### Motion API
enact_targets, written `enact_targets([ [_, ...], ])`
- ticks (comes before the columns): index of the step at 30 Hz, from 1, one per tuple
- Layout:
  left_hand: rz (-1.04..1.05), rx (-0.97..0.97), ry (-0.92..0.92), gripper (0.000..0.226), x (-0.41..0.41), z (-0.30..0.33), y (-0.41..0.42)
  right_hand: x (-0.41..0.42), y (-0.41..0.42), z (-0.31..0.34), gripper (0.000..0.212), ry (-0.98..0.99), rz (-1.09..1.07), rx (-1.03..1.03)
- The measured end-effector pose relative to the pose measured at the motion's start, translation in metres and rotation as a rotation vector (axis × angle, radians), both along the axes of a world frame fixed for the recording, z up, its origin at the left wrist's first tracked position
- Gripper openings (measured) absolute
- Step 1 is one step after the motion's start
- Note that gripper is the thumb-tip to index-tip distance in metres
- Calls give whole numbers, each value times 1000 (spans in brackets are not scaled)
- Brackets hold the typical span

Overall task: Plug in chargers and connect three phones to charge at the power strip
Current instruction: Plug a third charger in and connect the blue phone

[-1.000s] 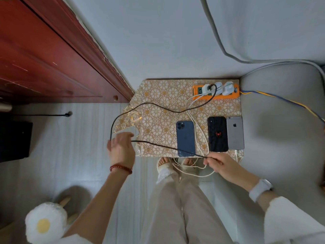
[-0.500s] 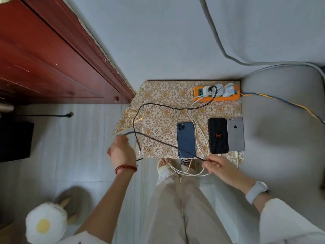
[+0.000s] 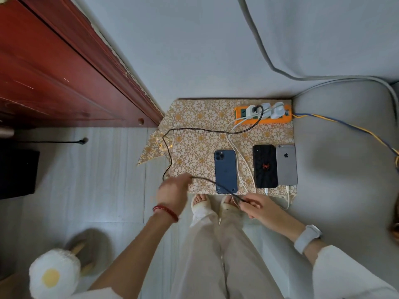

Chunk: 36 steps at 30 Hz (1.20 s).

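Note:
An orange power strip (image 3: 241, 119) lies at the back right of a patterned table (image 3: 200, 117), with white chargers (image 3: 277, 110) plugged into it. Face down in a row lie a blue phone (image 3: 225, 171), a black phone (image 3: 265, 166) and a grey phone (image 3: 287, 164); white cables reach the black and grey ones. A black braided cable (image 3: 216, 131) runs from the strip, loops left and comes back across the blue phone's lower corner. My right hand (image 3: 258, 207) pinches its free end below the table's front edge. My left hand (image 3: 174, 194), blurred, touches the cable at the front left.
A red wooden door (image 3: 64, 72) stands at the left. A grey sofa (image 3: 345, 169) adjoins the table's right side, with a blue-yellow cord (image 3: 345, 126) trailing over it. A fried-egg plush (image 3: 54, 275) lies on the floor at lower left. My slippered feet (image 3: 201, 205) are under the table's edge.
The wide loop of black cable has shrunk toward the table. My left hand moved right along the cable, and my right hand stayed on the plug end near the blue phone's bottom.

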<state>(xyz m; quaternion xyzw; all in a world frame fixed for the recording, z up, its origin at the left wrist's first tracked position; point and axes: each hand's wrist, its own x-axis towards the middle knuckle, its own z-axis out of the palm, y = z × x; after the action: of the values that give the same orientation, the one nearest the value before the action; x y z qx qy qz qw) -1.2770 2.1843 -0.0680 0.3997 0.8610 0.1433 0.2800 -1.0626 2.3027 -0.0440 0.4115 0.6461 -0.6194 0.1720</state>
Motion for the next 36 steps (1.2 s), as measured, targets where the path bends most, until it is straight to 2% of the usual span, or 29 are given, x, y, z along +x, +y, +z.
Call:
enact_targets([
  [3,453,-40,-63,24,-27,-5,-5,30,8,-7,20,-87,-55,52],
  [5,558,-82,-73,24,-36,-9,-8,35,11,-11,18,-99,-68,94],
  [6,530,-85,-53,25,-37,-10,-9,32,11,-12,18,-87,-70,108],
  [8,234,-60,1,38,-29,-13,-11,20,10,-10,21,-35,-61,122],
  [11,-340,-144,-66,62,3,-10,-3,-5,5,-4,28,69,-11,94],
  [13,-527,-194,-126,51,27,-9,2,-16,2,-2,26,107,8,85],
  [14,-544,-189,-148,40,34,-9,5,-18,0,-2,24,107,6,80],
  [16,-448,-96,-164,22,34,-5,9,-15,-1,-3,23,82,-4,70],
  [19,-148,137,-27,24,24,-2,10,-3,1,-5,22,28,-22,70],
  [23,462,136,-79,26,-4,1,10,18,8,-11,22,-74,-27,38],
  [24,580,138,-85,25,-16,-2,9,25,9,-12,22,-98,-33,34],
  [25,602,154,-57,24,-27,-5,5,31,11,-14,22,-113,-56,41],
  [28,423,171,-16,23,-41,-11,-4,38,13,-22,20,-130,-166,91],
  [31,370,130,-158,17,-28,-15,-3,27,13,-25,19,-131,-186,171],
  [33,289,108,-276,27,-15,-15,-1,17,13,-23,20,-68,-71,276],
  [36,47,23,-454,44,10,-13,6,6,10,-21,24,10,175,347],
])
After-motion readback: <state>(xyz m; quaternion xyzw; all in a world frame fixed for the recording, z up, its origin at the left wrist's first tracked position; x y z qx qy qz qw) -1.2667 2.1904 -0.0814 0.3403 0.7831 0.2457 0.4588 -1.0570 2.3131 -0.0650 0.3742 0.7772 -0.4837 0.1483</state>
